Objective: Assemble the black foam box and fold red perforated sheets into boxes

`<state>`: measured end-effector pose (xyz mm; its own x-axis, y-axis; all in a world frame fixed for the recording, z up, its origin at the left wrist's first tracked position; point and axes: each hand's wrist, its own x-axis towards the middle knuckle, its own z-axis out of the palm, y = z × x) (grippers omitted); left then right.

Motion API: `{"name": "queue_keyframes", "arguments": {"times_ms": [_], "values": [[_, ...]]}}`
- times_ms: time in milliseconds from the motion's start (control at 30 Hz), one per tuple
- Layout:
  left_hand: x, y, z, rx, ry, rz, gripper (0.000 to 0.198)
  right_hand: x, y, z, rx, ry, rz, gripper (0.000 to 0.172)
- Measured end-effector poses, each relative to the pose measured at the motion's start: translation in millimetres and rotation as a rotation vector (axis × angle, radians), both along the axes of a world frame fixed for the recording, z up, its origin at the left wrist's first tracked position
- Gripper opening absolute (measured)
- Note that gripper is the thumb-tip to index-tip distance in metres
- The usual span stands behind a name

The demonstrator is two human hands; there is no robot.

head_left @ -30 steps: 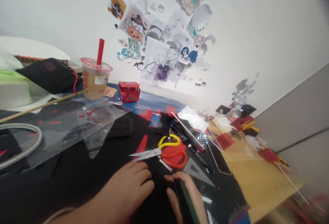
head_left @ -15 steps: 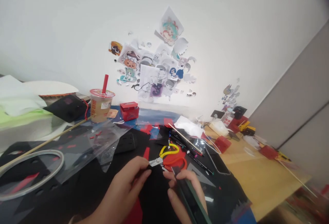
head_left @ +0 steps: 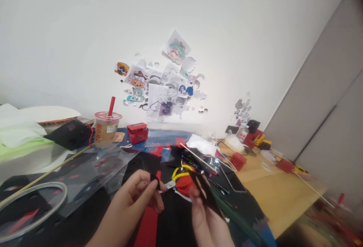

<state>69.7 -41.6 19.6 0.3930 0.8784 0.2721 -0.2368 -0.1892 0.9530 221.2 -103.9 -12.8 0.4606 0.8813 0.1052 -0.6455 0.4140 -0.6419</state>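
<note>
My left hand (head_left: 133, 198) pinches a small black piece (head_left: 154, 181) between thumb and index finger. A thin, dark sheet-like piece (head_left: 202, 190) with gaps in it is gripped in my right hand (head_left: 205, 216), tilted and slightly blurred. Beside that hand, a long dark green tool (head_left: 241, 216) slants down to the right; whether the hand touches it I cannot tell. Between and beyond both hands lie scissors with yellow handles (head_left: 183, 169), partly covered by my fingers and the dark piece. A red strip (head_left: 147, 226) runs below my left hand on the black work surface (head_left: 171, 230).
At the left are a white hoop (head_left: 64, 194), clear plastic sheet (head_left: 85, 190), wooden stick (head_left: 56, 163) and drink cup (head_left: 106, 129). Behind stands a red box (head_left: 137, 133). Several pens, a phone (head_left: 234, 180) and white paper (head_left: 202, 145) lie right of centre.
The green tool has shifted right and lower, and my right hand now grips the dark sheet-like piece. My left hand has turned, showing a small black piece. The view has tilted up.
</note>
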Motion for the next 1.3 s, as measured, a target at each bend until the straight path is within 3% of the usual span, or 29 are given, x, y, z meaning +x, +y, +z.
{"name": "queue_keyframes", "arguments": {"times_ms": [133, 367, 600, 767, 933, 1133, 1300], "values": [[1.4, -5.0, 0.7, 0.024, 0.020, -0.028, 0.031, 1.2, -0.5, 4.8, 0.050, 0.170, 0.107, 0.023], [1.9, -7.7, -2.0, -0.009, 0.023, -0.103, 0.035, -3.7, -15.8, 38.9, 0.084, 0.001, 0.218, 0.016], [0.6, -8.5, -2.6, 0.016, 0.045, -0.091, 0.033, -15.0, -13.4, 45.2, 0.139, 0.055, 0.240, 0.018], [2.8, -10.9, 0.4, -0.061, 0.010, -0.114, 0.035, -20.8, 1.5, 17.2, 0.104, 0.035, 0.034, 0.012], [4.5, -11.6, -3.7, -0.218, -0.087, -0.174, 0.043, -13.9, 16.0, -9.1, 0.085, -0.177, -0.280, 0.016], [5.3, -11.7, -8.1, -0.289, -0.150, -0.127, 0.051, -9.4, 8.6, -1.5, 0.057, -0.296, -0.398, 0.022], [7.0, -11.7, -5.5, -0.317, -0.142, -0.108, 0.044, -7.1, 3.0, 1.8, 0.005, -0.533, -0.606, 0.021]]}}
